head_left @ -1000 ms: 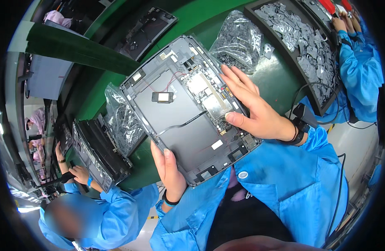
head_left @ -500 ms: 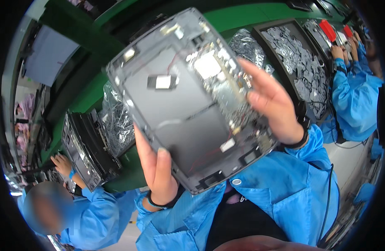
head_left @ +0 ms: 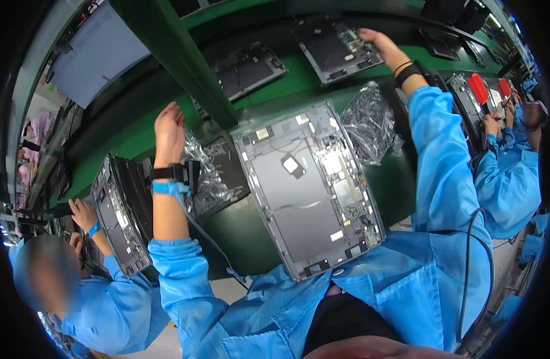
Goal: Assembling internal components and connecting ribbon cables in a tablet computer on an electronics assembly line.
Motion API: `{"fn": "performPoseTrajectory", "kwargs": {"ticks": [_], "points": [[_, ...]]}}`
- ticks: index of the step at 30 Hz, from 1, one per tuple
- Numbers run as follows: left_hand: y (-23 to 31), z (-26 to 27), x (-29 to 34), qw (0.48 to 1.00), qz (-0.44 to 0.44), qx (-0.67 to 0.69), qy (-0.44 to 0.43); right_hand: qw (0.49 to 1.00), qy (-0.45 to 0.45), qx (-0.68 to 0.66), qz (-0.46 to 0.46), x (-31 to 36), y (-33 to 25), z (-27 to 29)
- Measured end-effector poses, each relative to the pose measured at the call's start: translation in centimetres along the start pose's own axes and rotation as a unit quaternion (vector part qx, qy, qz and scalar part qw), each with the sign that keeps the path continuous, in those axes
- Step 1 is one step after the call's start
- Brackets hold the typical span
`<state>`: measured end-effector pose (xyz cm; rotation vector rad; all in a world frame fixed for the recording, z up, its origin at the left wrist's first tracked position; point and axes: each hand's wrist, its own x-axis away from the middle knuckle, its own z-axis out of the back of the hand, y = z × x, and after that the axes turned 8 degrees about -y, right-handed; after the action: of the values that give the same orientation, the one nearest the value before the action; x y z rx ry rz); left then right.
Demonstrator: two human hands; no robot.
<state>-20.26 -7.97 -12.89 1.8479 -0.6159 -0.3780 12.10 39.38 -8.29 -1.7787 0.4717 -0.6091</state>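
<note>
Close in front of my body lies a flat grey device chassis [head_left: 275, 227], its inside facing up, with a circuit board along its right side and large dark panels on its left. Neither hand touches it. My right arm reaches far forward, and my right hand [head_left: 382, 46] grips the right edge of another opened chassis [head_left: 326, 51] at the back of the bench. My left hand [head_left: 169, 131] is raised to the left of the near chassis, fingers loosely bent and apart from any object I can see. A blue strap with a cord circles my left wrist.
A third chassis [head_left: 248, 69] lies at the back, behind a slanting green post [head_left: 179, 54]. Crumpled clear plastic bags [head_left: 370, 122] flank the near chassis. Co-workers in blue sit at both sides; more opened chassis [head_left: 116, 218] stand by the left one.
The near chassis was lifted in both hands; it now lies released in front of me. My right hand went forward to another chassis, and my left hand moved up and left.
</note>
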Motion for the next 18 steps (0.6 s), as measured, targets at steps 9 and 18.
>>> {"fn": "performPoseTrajectory", "kwargs": {"ticks": [9,18], "points": [[-2.8,-0.2,-8.0,0.956,0.193,-0.218,-0.042,0.997,0.005,0.075,0.000,-5.4,6.2,0.1],[-5.3,0.5,-9.6,0.979,0.160,-0.004,-0.128,0.999,-0.021,0.035,-0.003,-5.4,5.7,-1.8]]}}
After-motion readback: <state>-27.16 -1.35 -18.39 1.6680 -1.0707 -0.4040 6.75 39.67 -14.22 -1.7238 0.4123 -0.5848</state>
